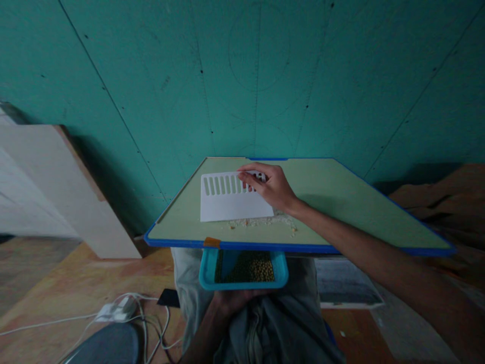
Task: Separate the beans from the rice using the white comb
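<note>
My right hand (270, 187) is closed on the upper right part of a flat white slotted panel (235, 207), with fingers over and through its slots. The panel stands tilted on the pale green tabletop (341, 212). Along its lower right edge lies a strip of small whitish grains (257, 221) with a few orange-brown bits. Below the table's front edge, my left hand (238, 299) supports a blue tray (206, 273) from underneath; its fingers are mostly hidden. Inside the tray are small dark green beans (237, 270) and a heap of round tan beans (262, 268).
A teal wall (170, 76) rises behind the table, whose edge has blue trim with a piece of orange tape (211, 242). White cables and a power strip (117, 309) lie on the floor at left. A pale board (83, 187) leans against the wall.
</note>
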Demonstrator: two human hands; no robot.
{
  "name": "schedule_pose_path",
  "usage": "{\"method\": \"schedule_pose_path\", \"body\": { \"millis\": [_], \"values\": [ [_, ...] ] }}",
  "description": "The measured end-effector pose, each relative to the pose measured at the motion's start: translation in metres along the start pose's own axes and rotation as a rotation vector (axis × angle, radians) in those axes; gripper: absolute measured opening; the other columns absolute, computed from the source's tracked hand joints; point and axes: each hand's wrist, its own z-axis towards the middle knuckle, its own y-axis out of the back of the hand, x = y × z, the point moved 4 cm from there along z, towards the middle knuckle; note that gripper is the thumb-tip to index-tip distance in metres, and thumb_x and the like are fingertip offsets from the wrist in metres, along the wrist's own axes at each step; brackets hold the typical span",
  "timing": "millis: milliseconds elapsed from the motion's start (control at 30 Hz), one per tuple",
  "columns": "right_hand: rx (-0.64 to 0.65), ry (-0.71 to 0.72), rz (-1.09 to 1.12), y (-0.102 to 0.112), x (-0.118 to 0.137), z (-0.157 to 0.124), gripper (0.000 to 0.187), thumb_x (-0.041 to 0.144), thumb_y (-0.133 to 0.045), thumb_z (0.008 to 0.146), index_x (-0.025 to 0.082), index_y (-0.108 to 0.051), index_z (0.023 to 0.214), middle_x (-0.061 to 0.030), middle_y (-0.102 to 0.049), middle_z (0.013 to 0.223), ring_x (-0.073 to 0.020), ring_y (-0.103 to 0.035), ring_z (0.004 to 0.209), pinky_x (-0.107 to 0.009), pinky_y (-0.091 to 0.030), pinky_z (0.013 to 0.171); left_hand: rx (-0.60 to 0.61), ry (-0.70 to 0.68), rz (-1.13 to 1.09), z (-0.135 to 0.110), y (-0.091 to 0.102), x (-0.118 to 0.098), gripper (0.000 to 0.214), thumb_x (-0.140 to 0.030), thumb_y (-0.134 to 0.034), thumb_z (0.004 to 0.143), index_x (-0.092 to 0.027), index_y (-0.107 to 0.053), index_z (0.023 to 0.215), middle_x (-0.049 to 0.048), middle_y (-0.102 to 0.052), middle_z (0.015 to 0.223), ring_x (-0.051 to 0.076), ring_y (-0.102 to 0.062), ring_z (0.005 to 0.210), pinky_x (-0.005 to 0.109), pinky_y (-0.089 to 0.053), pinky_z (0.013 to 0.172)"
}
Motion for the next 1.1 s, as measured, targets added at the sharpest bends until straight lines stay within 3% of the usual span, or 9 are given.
{"method": "schedule_pose_path", "body": {
  "millis": [200,467,767,1000,1100],
  "values": [
    [0.003,0.030,-0.052,-0.003,0.003,-0.004,0.031,0.051,-0.067,0.092,0.023,-0.077,0.101,0.0002,-0.069,0.074,-0.0131,-0.061,0.061,-0.025,-0.046,0.058,-0.054,-0.004,0.009,-0.001,0.000,0.000,0.067,-0.062,-0.072,0.073,-0.032,-0.064,0.132,0.0099,-0.069,0.135,0.042,-0.057,0.131,0.069,-0.045,0.107],
    [0.015,0.032,-0.050,-0.007,0.006,-0.006,0.029,0.048,-0.067,0.093,0.022,-0.077,0.100,0.0007,-0.069,0.072,-0.0124,-0.061,0.060,-0.024,-0.046,0.056,0.040,0.004,-0.099,0.000,-0.005,-0.001,0.061,-0.057,-0.071,0.078,-0.031,-0.064,0.133,0.0105,-0.069,0.136,0.043,-0.058,0.129,0.071,-0.044,0.106],
    [0.008,0.009,-0.006,-0.010,0.011,-0.014,0.030,0.049,-0.069,0.091,0.021,-0.076,0.098,-0.0005,-0.071,0.074,-0.0131,-0.063,0.059,-0.024,-0.047,0.055,0.037,-0.010,-0.063,-0.001,0.000,0.000,0.059,-0.061,-0.069,0.080,-0.033,-0.065,0.132,0.0090,-0.068,0.138,0.040,-0.056,0.133,0.068,-0.040,0.111],
    [0.001,0.058,0.013,-0.013,0.013,-0.017,0.027,0.044,-0.072,0.090,0.018,-0.076,0.096,0.0003,-0.071,0.070,-0.0110,-0.062,0.056,-0.022,-0.047,0.053,0.148,0.006,-0.089,0.003,0.005,0.001,0.059,-0.065,-0.074,0.074,-0.029,-0.073,0.120,0.0063,-0.070,0.136,0.041,-0.056,0.133,0.069,-0.035,0.114],
    [0.002,0.084,0.032,-0.014,0.014,-0.017,0.027,0.043,-0.072,0.090,0.017,-0.076,0.095,0.0006,-0.071,0.069,-0.0105,-0.062,0.054,-0.021,-0.048,0.054,0.130,-0.003,-0.097,0.003,0.006,0.000,0.052,-0.063,-0.067,0.082,-0.029,-0.072,0.121,0.0062,-0.070,0.136,0.041,-0.056,0.133,0.069,-0.034,0.115]
  ]
}}
